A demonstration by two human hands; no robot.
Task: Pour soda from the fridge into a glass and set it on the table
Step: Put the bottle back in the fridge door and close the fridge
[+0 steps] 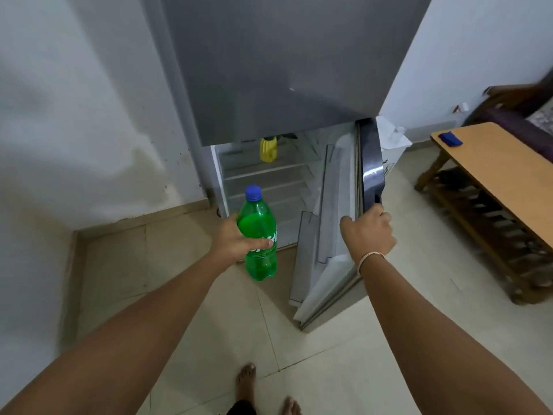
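Upright, soda bottle [261,235] gripped in left hand [236,239] — right hand [369,232] clutching fridge door [338,223].

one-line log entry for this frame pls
left hand: grips soda bottle, capped | right hand: holds fridge door edge, open | glass: not in view

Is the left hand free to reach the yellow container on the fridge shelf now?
Probably not as it is. The left hand already grips the green soda bottle, so it is occupied. The path itself looks open: the lower door stands open and the yellow container sits unobstructed.
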